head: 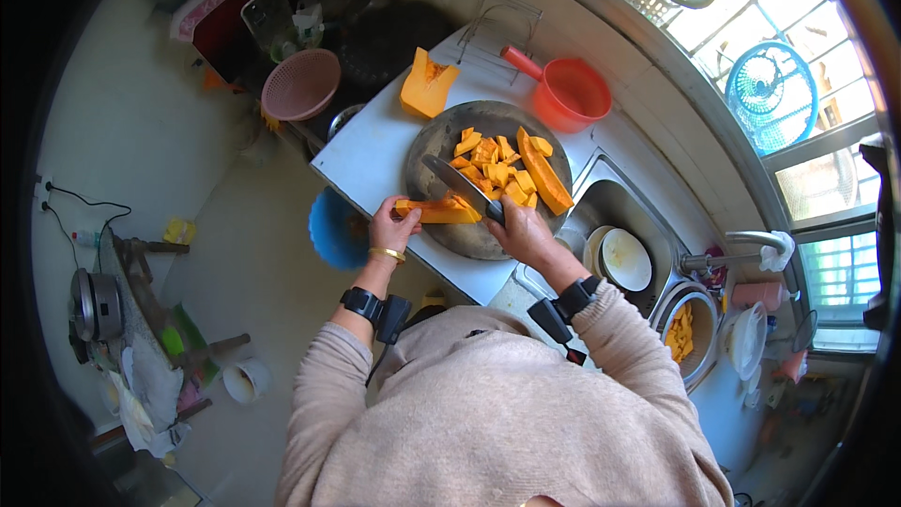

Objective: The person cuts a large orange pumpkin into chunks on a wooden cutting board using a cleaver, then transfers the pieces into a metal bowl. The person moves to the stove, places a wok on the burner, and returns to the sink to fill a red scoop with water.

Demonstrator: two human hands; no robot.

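My left hand (395, 225) grips one end of a pumpkin wedge (443, 211) at the near left rim of the round chopping board (450, 246). In my right hand (524, 234) is the handle of a kitchen knife (457, 182). Its blade slants to the upper left, just beyond the wedge; whether it touches the flesh I cannot tell. Cut pumpkin chunks (498, 172) are heaped behind the blade. A long pumpkin slice (542, 172) lies along the board's right side. Past the board, a larger pumpkin piece (427, 84) rests on the white counter (366, 155).
A red dipper (574, 95) and a wire rack (501, 35) stand behind the board. To the right, the steel sink (605, 201) holds bowls (625, 259). A pot (681, 338) contains more pumpkin. Below the counter's left edge sits a blue basin (331, 229); a pink colander (301, 84) is farther back.
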